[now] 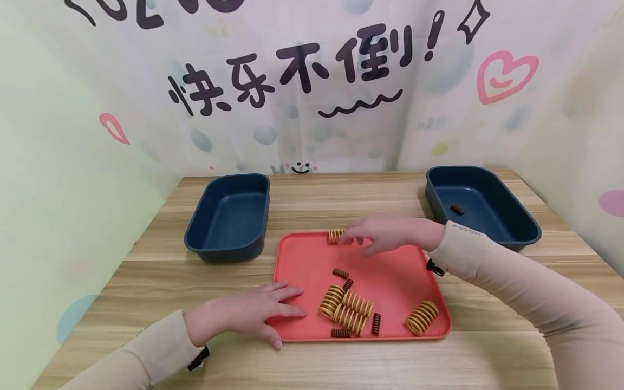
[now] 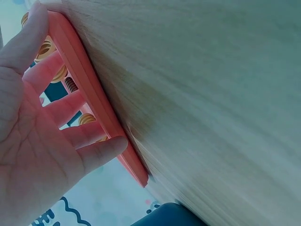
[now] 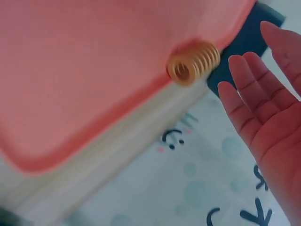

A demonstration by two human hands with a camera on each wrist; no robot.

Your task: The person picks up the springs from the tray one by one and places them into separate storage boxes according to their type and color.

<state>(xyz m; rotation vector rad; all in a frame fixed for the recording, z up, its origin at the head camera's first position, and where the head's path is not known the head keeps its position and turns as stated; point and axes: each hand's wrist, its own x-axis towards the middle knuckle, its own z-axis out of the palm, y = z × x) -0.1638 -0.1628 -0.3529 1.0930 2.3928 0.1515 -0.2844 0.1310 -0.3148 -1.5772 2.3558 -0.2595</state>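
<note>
a cylindrical yellow coil spring [image 1: 334, 237] lies at the far rim of the smooth red tray [image 1: 390, 284], just beside the right hand [image 1: 382, 234], whose loosely bent fingers grip nothing. the left hand [image 1: 246, 311], also empty, spreads its fingers over the tray's left edge.

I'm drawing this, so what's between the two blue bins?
In the head view: wooden table, the far part of the red tray, a gold spring and the right hand.
</note>
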